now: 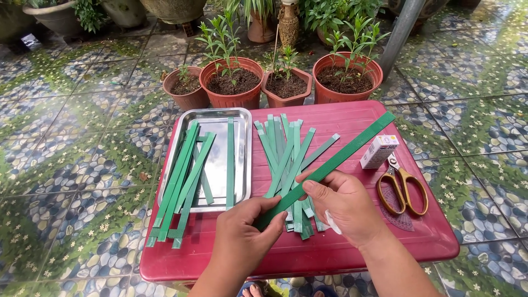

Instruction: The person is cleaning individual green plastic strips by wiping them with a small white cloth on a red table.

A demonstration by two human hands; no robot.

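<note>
Steel tray (242, 118) at left holds green strips. Your left hand (242, 242) pinches the near end of a long green paper strip (335, 159); your right hand (344, 203) grips its middle, strip slanting over the loose strip pile (286, 148). Looks like folding: next needs a firm crease. Glue box (378, 151) and scissors (401, 187) at right, clear of you.

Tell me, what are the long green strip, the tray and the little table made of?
The long green strip, pinched by the left hand and right hand, looks like thin matte paper or leaf; it stays flat and straight. The tray looks like shiny metal, mirroring the light. The red table seems moulded plastic, smooth with a rounded rim.
</note>
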